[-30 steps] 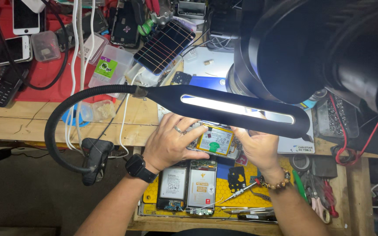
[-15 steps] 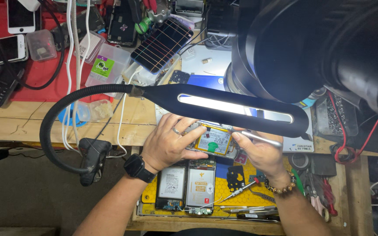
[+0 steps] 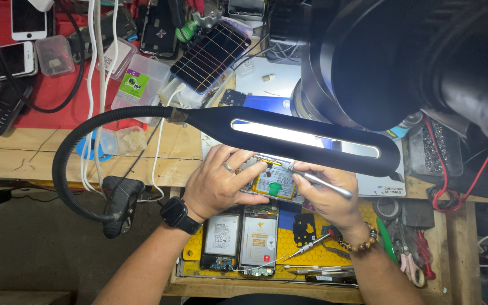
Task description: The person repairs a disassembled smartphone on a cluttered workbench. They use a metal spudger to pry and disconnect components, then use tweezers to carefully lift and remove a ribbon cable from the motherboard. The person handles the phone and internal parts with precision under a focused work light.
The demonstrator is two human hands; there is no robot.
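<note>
The opened phone (image 3: 275, 181) lay under the lamp head (image 3: 306, 138), back removed and battery exposed. The left hand (image 3: 218, 183) gripped its left edge; the right hand (image 3: 331, 195) pinched a metal tool (image 3: 318, 179) at its top corner. 2 more opened phones (image 3: 241, 234) waited below. Working room was tight.

I find the far approach to the opened phone (image 3: 276, 182) blocked by the black lamp head (image 3: 306, 135) lying close over it, with the large black microscope body (image 3: 402, 62) beyond on the right. Near access is narrowed by two opened phones (image 3: 241, 234) on the yellow mat (image 3: 289, 243). Open room remains at the near left, over the bare floor (image 3: 24, 248) beside the lamp clamp (image 3: 121, 204).
</note>
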